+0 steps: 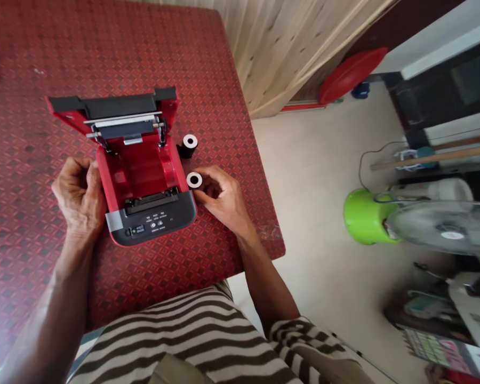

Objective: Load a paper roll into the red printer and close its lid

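Note:
A red and black receipt or label printer stands on the table with its lid raised, its red inner bay showing bare. My left hand rests against the printer's left wall, fingers curled into a loose fist with the thumb along the wall. At the right wall, my right hand has thumb and fingers around a small paper roll with a white end and dark core. Just beyond it a second roll, with a dark side and white end, stands beside the printer.
The red patterned table ends at a rounded right edge beside my right forearm. Wooden panelling borders it at the far side. On the floor to the right are a green bucket-like object, a fan and a loose cord.

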`<state>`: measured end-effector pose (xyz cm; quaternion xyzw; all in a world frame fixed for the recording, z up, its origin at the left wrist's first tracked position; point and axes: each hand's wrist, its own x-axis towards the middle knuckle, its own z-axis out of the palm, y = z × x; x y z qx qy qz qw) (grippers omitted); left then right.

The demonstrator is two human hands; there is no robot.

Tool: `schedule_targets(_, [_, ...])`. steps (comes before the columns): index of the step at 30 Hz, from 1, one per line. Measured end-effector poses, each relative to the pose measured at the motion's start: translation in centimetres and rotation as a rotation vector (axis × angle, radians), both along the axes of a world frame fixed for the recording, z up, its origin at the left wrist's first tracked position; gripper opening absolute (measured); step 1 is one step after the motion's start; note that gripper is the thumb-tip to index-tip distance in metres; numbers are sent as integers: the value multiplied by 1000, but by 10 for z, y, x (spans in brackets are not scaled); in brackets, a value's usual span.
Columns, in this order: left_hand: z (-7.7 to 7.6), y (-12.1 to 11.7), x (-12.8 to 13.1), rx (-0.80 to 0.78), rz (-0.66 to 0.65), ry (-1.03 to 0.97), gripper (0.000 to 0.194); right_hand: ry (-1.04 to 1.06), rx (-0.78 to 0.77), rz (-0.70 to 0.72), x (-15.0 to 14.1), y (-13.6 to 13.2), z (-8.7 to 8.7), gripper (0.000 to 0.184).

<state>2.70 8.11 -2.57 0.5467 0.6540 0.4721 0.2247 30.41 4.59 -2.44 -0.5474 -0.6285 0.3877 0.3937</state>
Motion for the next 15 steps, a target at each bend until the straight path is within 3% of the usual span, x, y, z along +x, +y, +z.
schedule_targets(3, [-1, 0, 0, 5, 2, 5, 31, -30, -27, 42, 3, -1, 6, 28])
schedule_targets(7, [-4, 0, -1, 4, -10, -2, 32, 35, -155, 127, 23, 1, 15, 52])
schedule_targets(9, [-3, 0, 0, 1, -15, -5, 32, 55, -176, 117, 34, 7, 19, 43])
schedule_targets(12, [0, 0, 2, -3, -14, 0, 31, -4, -63, -6, 41, 26, 20, 26])
schedule_targets(15, [2, 0, 4, -3, -7, 5, 31, -30, 21, -40, 33, 52, 10, 39])
